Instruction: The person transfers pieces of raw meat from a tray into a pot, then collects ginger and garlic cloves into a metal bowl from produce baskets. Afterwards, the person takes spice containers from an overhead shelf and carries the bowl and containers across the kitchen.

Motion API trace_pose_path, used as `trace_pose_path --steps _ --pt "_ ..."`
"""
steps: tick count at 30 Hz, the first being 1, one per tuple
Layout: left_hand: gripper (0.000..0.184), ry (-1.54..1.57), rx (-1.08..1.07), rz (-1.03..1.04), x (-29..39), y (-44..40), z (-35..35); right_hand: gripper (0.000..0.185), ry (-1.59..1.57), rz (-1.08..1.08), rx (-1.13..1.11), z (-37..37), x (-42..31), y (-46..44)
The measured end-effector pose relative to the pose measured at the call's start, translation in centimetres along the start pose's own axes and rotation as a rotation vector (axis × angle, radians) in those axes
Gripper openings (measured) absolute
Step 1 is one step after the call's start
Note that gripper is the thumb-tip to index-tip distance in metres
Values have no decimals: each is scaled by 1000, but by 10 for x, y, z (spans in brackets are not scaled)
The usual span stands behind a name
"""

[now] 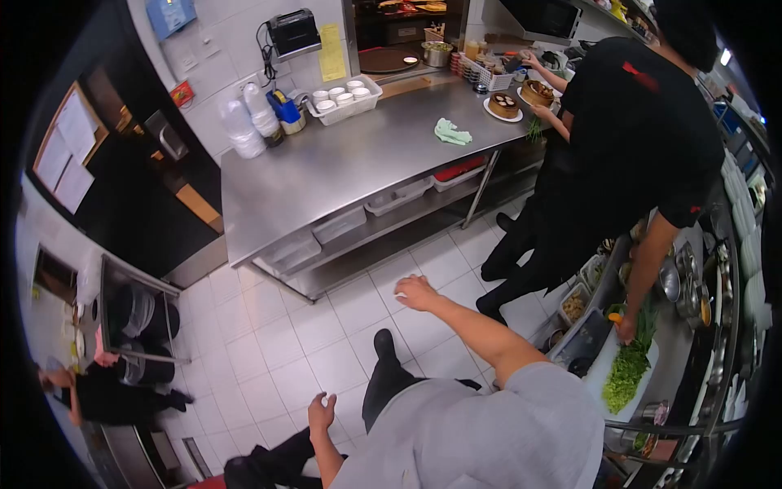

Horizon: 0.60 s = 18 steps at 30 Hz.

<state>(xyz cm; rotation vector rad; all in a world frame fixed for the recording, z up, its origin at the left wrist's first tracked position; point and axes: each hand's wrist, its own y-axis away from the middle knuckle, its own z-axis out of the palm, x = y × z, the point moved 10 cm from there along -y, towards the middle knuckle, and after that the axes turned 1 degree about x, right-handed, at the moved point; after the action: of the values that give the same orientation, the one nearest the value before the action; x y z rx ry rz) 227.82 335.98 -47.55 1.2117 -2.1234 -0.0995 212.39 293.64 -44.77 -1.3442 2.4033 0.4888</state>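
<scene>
My right hand point(416, 292) reaches out over the white tiled floor, fingers loosely extended, holding nothing. Lower down, my left hand point(322, 412) hangs beside my body with the fingers slightly curled and apart, also without anything in it. Neither hand touches an object. Beyond my right hand, the nearest furniture is a stainless steel table point(342, 159) with plastic tubs point(340, 222) on its lower shelf. A green cloth point(452, 132) lies on the tabletop.
To the right, a person in black point(627, 138) stands near bamboo steamers point(503, 104) on plates. Another hand point(626, 328) rests by chopped greens point(626, 376) on a white board. A tub of white cups point(346, 99) is at the table's back. Someone point(114, 394) stands far left near bins.
</scene>
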Motion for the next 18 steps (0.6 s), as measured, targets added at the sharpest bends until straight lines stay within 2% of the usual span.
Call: trace_pose_path --steps 3,5,9,11,13,14,18 --pt "55 -38 -28 156 56 -104 -14 34 133 208 -58 -35 74 -28" --pt "54 -54 -47 272 122 -161 -32 39 160 308 61 -83 124 -57" --pt "53 -109 -94 501 249 -250 -65 50 95 345 424 -212 189 -106" --pt "52 -87 -123 498 306 -276 -83 59 32 400 471 -262 211 -131" --pt "50 -59 -55 560 356 -291 -100 71 51 409 508 -297 243 -162" --pt "48 -47 -39 532 373 -295 -105 71 48 406 493 -309 259 -183" --pt "46 29 17 435 394 -312 -82 74 97 498 436 -346 331 -251"
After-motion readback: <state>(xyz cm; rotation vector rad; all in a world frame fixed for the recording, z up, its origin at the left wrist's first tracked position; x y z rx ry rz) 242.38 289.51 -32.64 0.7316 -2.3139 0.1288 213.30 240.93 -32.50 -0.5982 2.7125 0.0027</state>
